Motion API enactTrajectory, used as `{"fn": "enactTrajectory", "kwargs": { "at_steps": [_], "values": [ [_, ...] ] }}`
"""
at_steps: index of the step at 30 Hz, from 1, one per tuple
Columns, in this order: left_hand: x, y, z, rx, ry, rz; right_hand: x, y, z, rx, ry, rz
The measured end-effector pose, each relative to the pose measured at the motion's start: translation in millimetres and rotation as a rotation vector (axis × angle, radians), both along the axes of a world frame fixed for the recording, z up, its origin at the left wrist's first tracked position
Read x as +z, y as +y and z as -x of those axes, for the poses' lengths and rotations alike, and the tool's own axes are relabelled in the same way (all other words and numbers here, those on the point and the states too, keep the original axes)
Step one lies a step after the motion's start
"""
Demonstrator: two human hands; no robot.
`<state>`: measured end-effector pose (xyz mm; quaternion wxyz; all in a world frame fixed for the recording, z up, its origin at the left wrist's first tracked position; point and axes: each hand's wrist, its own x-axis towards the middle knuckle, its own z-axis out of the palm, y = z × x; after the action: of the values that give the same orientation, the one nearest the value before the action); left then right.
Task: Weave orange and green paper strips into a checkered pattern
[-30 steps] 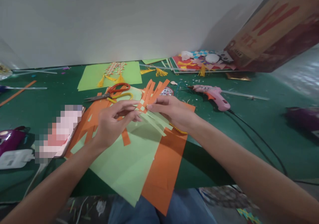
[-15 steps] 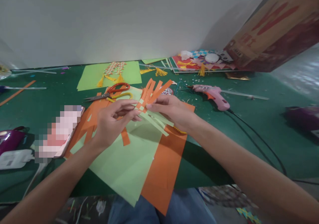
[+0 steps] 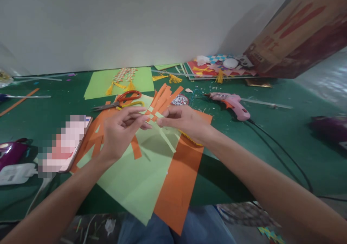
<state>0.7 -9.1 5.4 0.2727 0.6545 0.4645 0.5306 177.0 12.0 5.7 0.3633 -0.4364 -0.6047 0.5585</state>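
Between my two hands is a small weave of orange and pale green paper strips [image 3: 151,114], checkered at its lower end. Orange strip ends fan upward from it, and a pale green strip hangs down to the right. My left hand [image 3: 121,130] pinches the weave's left edge between thumb and fingers. Thumb and fingers of my right hand [image 3: 184,123] close on its right side; the fingertips behind are hidden. Below lie a pale green paper sheet [image 3: 135,186] and an orange sheet [image 3: 180,189]. Loose orange strips [image 3: 104,119] lie beyond my left hand.
Scissors [image 3: 119,102] with red and yellow handles lie just beyond my left hand. A pink glue gun [image 3: 231,105] with a cord is at right. A phone [image 3: 67,142] lies at left. Woven pieces with yellow tassels [image 3: 124,79] and a paper bag [image 3: 298,34] are at the back.
The orange strips have shifted and bunched closer together. Fewer green strips now hang at the lower right, and my right hand has moved slightly left. My left hand still pinches the weave.
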Motion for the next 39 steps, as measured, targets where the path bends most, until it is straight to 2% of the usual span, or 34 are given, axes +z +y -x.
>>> {"fn": "enactTrajectory", "kwargs": {
  "at_steps": [8,19,29,39],
  "values": [
    [1.5,-0.9,-0.6,-0.031,-0.034,0.053,-3.7,-0.3,1.2,0.019,-0.026,-0.099],
    [1.2,-0.6,-1.6,-0.009,-0.046,0.027,-2.0,-1.5,1.8,0.022,-0.016,-0.093],
    [2.1,0.0,-1.4,0.025,-0.029,0.013,1.8,-1.4,2.2,-0.042,-0.021,-0.127],
    [1.8,-0.1,1.2,-0.046,0.004,0.027,2.7,-1.0,0.7,-0.034,-0.035,-0.183]
  ]
}}
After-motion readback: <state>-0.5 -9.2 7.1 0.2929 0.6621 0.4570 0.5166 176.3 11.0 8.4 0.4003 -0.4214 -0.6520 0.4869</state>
